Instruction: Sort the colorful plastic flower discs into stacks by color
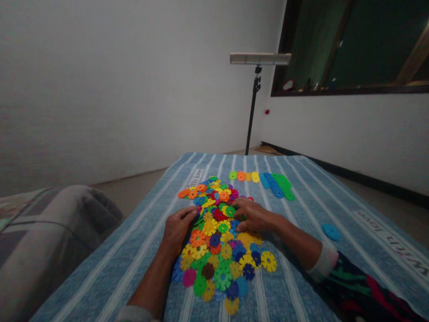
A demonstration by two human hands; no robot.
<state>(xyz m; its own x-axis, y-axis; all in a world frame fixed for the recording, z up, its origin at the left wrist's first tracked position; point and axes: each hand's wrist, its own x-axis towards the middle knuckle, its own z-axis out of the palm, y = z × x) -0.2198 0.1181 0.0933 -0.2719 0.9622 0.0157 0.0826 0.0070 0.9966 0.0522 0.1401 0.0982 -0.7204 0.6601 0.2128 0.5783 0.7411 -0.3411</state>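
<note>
A heap of colourful plastic snowflake discs [210, 227] with notched edges lies spread over the middle of the striped cloth. My left hand [178, 229] rests against the heap's left side, its thumb and fingers drawn together. Anything between those fingertips is too small to make out. Over the right side of the heap is my right hand [252, 214], palm down, with thumb and fingers apart, touching discs near a blue one [234, 226]. Some discs are hidden beneath this hand.
Beyond the heap, a short row of single discs [241, 176] leads to overlapping blue discs [275, 185] and green discs [283, 185]. One blue disc [331, 231] lies apart at right. A light panel on a stand [253, 103] rises behind the blue striped cloth [134, 250].
</note>
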